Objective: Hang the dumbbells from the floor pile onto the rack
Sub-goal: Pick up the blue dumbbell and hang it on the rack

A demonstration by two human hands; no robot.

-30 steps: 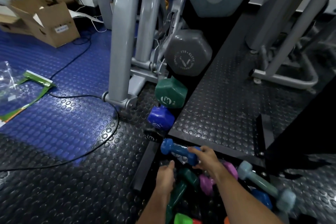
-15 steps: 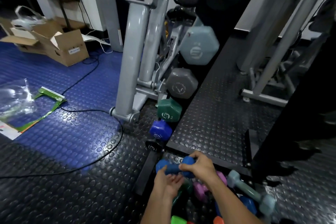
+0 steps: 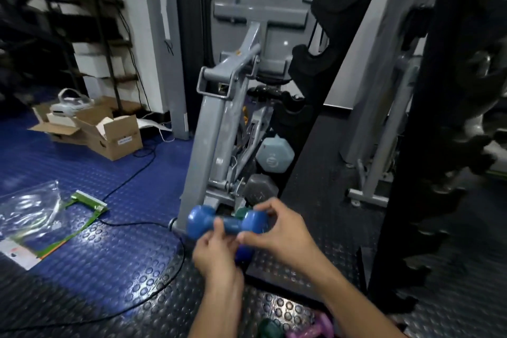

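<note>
Both hands are meeting at centre, the left hand (image 3: 212, 251) under and the right hand (image 3: 285, 230) over a dumbbell (image 3: 226, 221) lying crosswise above the floor (image 3: 115, 277). Behind it a machine frame (image 3: 211, 129) is standing, with hex dumbbells (image 3: 274, 155) stacking just right of it along the rack (image 3: 323, 68). Far left, a cardboard box (image 3: 109, 134) is sitting; nearer, a plastic bag (image 3: 30, 211) is lying. A cable (image 3: 142, 223) is running between. Loose dumbbells (image 3: 310, 329) are lying at the bottom edge.
</note>
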